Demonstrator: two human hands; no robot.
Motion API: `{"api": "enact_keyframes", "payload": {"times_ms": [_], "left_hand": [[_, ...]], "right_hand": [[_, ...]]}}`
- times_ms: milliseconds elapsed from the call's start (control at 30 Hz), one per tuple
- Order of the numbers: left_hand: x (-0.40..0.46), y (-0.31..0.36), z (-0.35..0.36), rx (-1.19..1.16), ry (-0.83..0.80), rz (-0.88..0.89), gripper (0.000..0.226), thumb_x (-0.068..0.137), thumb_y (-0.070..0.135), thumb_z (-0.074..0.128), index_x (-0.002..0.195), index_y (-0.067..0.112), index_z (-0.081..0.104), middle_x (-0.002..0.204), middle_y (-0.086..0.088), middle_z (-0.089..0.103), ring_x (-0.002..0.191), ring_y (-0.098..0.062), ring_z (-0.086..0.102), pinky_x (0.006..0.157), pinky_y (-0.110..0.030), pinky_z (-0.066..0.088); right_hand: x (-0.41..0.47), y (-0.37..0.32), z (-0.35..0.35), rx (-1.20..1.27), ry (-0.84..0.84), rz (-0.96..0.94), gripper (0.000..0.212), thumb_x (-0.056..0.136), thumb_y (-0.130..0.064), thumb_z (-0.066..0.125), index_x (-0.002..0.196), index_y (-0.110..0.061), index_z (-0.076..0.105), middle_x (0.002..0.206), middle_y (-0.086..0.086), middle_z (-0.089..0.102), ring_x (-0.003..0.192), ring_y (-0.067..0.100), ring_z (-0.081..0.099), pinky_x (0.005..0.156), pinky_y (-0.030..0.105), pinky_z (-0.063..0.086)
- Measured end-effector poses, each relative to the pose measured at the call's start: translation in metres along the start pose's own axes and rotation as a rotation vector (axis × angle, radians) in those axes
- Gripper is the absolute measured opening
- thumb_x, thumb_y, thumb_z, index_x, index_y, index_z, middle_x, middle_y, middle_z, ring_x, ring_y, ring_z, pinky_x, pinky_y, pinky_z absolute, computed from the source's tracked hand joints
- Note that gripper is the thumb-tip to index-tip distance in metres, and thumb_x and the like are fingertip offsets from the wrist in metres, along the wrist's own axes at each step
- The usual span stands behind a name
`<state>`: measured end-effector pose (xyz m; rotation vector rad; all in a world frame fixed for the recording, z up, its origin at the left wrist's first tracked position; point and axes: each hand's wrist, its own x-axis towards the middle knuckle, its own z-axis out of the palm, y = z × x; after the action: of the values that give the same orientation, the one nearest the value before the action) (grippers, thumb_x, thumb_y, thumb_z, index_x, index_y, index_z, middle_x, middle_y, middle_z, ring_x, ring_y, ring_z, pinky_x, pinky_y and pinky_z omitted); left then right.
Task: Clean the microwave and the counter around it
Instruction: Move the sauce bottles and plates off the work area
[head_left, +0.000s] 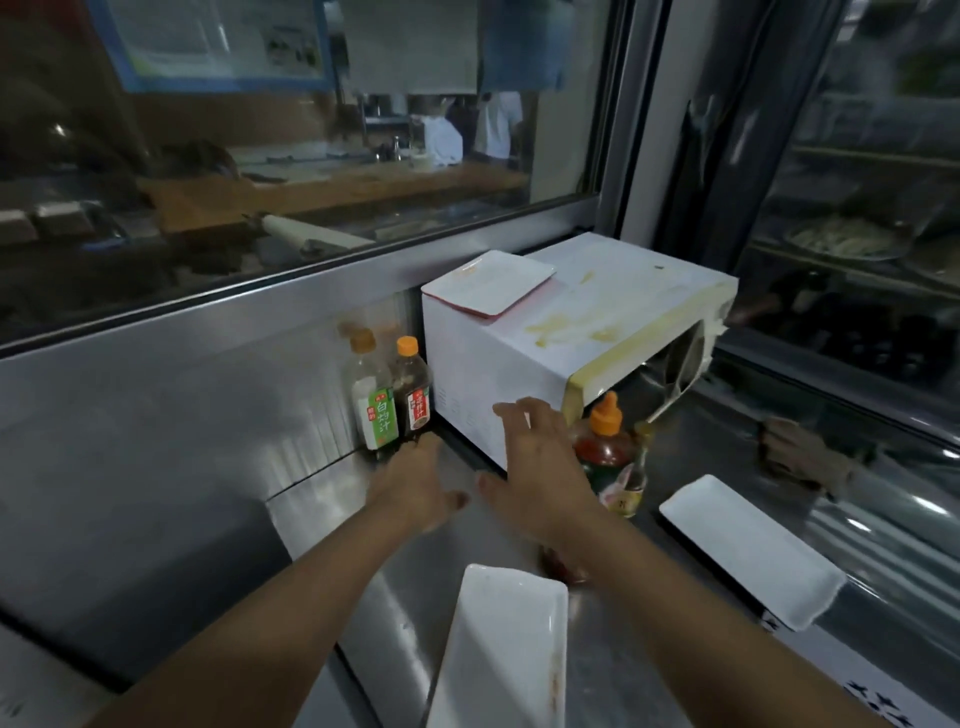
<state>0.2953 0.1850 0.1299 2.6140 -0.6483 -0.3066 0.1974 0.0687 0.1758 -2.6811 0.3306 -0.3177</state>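
A white microwave (566, 332) stands on the steel counter (176, 415), with yellow smears on its top and a yellowed front edge. A white plate with a red rim (488, 283) lies on its top rear corner. My left hand (415, 483) reaches toward the foot of a dark sauce bottle (413, 387) at the microwave's left; its fingers are blurred. My right hand (540, 462) is spread open with straight fingers against the microwave's side wall.
A green-labelled bottle (374, 400) stands left of the dark one. A red sauce bottle with an orange cap (605, 441) and a small glass bottle (631, 483) stand by the microwave's front. Two white rectangular plates (748, 545) (504, 649) lie on the counter. A brown cloth (800, 452) lies at right.
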Motion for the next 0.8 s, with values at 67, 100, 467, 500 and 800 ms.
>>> {"api": "enact_keyframes", "payload": {"times_ms": [67,100,467,500,800], "left_hand": [[-0.003,0.017,0.007,-0.059,-0.002,0.023,0.072,0.074,0.038,0.075,0.131,0.018,0.038,0.130,-0.005,0.048,0.120,-0.023,0.047,0.098,-0.038,0.043],[-0.004,0.026,0.010,-0.089,-0.001,0.036,0.070,0.073,0.037,0.076,0.130,0.019,0.040,0.128,-0.004,0.049,0.119,-0.022,0.048,0.097,-0.037,0.044],[-0.011,0.112,0.066,-0.259,0.090,-0.042,0.101,0.059,0.045,0.085,0.139,0.012,0.033,0.132,-0.008,0.049,0.117,-0.021,0.050,0.092,-0.031,0.045],[-0.011,0.118,0.071,-0.274,0.106,-0.058,0.101,0.057,0.047,0.085,0.137,0.013,0.034,0.129,-0.007,0.051,0.112,-0.020,0.052,0.088,-0.030,0.045],[-0.002,0.150,0.118,-0.599,0.339,-0.197,0.079,0.059,0.036,0.087,0.123,0.022,0.041,0.114,0.005,0.058,0.099,-0.012,0.057,0.079,-0.023,0.043]], "right_hand": [[-0.006,0.010,-0.018,0.005,0.048,-0.041,0.070,0.084,-0.028,0.063,0.143,-0.013,0.027,0.148,0.012,0.023,0.137,0.028,0.017,0.114,0.037,0.021],[-0.009,0.016,-0.027,0.014,0.071,-0.060,0.069,0.085,-0.028,0.062,0.142,-0.013,0.028,0.146,0.012,0.024,0.136,0.027,0.018,0.114,0.038,0.021],[-0.024,0.122,-0.088,0.161,0.165,-0.059,0.062,0.084,-0.026,0.064,0.138,-0.013,0.036,0.139,0.009,0.034,0.127,0.024,0.029,0.105,0.035,0.030],[-0.023,0.134,-0.088,0.163,0.154,-0.049,0.062,0.084,-0.025,0.065,0.138,-0.012,0.036,0.138,0.010,0.035,0.127,0.025,0.030,0.105,0.034,0.029],[0.000,0.232,-0.054,0.254,0.042,0.108,0.061,0.083,-0.020,0.068,0.135,-0.009,0.039,0.136,0.014,0.039,0.129,0.028,0.035,0.102,0.030,0.031]]}}
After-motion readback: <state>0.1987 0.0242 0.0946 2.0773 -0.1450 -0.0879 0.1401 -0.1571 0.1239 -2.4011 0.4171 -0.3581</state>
